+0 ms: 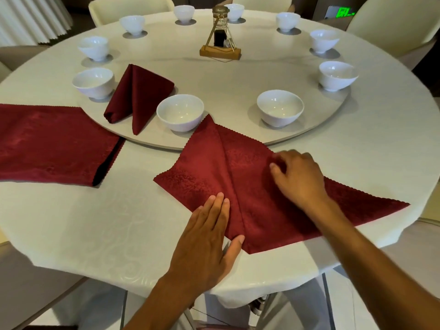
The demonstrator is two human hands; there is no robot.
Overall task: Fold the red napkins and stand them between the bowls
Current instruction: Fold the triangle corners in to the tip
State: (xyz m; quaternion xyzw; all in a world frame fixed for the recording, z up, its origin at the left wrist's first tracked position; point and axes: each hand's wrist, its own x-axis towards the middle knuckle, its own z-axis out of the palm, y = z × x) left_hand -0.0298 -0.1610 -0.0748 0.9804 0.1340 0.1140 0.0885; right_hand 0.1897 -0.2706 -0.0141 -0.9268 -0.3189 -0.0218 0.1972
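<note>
A red napkin (pixel 238 177) lies partly folded on the table's near edge, its top point touching a white bowl (pixel 180 112). My left hand (pixel 209 236) presses flat on its lower left part, fingers straight. My right hand (pixel 298 177) has curled fingers pinching the napkin's right fold. A folded red napkin (pixel 138 94) stands on the turntable (pixel 226 86) between that bowl and another bowl (pixel 93 82). A stack of flat red napkins (pixel 52 144) lies at the left.
Several more white bowls, such as one (pixel 280 107) near the front right, ring the turntable. A bottle in a gold wire stand (pixel 220 36) sits at its centre. Cream chairs (pixel 390 22) surround the white-clothed table (pixel 95 222).
</note>
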